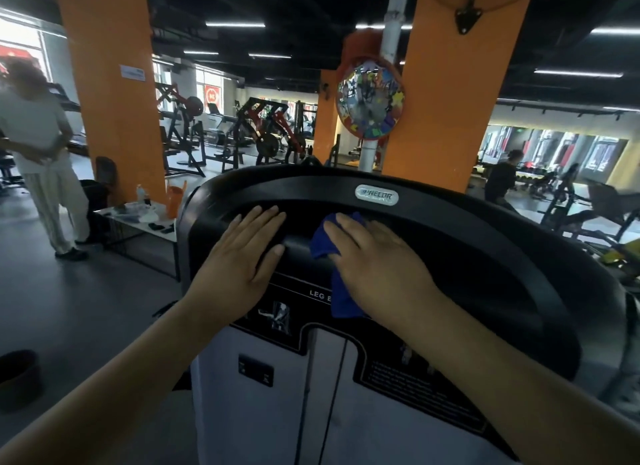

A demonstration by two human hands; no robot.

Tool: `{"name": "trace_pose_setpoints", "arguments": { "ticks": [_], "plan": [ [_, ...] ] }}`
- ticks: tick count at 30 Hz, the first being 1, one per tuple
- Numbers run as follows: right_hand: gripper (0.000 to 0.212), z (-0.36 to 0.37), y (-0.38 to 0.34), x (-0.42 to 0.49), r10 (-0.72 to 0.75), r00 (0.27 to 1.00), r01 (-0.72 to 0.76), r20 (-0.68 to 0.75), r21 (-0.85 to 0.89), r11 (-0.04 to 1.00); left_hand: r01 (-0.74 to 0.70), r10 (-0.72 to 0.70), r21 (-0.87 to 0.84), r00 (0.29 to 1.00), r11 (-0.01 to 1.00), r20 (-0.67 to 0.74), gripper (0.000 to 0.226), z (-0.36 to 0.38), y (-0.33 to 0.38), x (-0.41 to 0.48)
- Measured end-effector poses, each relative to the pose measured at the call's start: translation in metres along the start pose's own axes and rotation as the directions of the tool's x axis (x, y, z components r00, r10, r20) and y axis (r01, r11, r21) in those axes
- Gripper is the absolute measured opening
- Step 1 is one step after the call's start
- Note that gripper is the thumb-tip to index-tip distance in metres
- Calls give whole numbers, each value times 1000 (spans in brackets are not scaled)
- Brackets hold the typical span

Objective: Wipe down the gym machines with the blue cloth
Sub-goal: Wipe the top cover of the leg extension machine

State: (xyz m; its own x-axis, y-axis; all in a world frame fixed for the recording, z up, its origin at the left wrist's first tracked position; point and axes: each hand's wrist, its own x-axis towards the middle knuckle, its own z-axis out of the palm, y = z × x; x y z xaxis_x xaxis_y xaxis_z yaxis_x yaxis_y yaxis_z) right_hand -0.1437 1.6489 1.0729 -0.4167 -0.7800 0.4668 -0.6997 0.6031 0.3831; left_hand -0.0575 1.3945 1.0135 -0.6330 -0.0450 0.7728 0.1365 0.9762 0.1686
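cloth (341, 291) solid blue. machine shroud (450, 229) black, badge (376, 195) silver, lower panel (256, 437) white with black label patches. pillars (107, 84) orange. round mirror (370, 105) orange rim, multicolour blotches inside. bystander's trousers (52, 201) pale, possibly faintly striped, too blurry.

I stand in a big hall under a black ceiling (311, 7) with long strip lights (235, 24). Two orange pillars rise ahead, one at the upper left (107, 84) and one at the upper right (450, 101). Between them a round mirror (370, 104) hangs on a white pole (391, 32). Bright windows (20, 39) fill the far upper left. The floor (69, 291) is smooth and grey. At the left a person in white (38, 135) stands near a low white table (138, 227) strewn with small things. Black and red gym machines (270, 132) crowd the middle distance. A dark bin (19, 378) sits at the lower left.
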Motion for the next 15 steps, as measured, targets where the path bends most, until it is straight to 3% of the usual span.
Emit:
{"name": "trace_pose_setpoints", "arguments": {
  "ticks": [6,10,15],
  "plan": [
    [81,-2,-25,9,21,996,-18,86,-26,999,47,-47,39,999,998,-7,56,18,28,9],
    [76,4,10,-26,-23,1000,22,-19,-35,999,14,-14,2,1000,1000,2,55,21,46,9],
    [63,-8,46,-92,181,973,-194,-140,-86,977,-10,10,-33,1000,999,-2,54,22,64,6]
  ]
}}
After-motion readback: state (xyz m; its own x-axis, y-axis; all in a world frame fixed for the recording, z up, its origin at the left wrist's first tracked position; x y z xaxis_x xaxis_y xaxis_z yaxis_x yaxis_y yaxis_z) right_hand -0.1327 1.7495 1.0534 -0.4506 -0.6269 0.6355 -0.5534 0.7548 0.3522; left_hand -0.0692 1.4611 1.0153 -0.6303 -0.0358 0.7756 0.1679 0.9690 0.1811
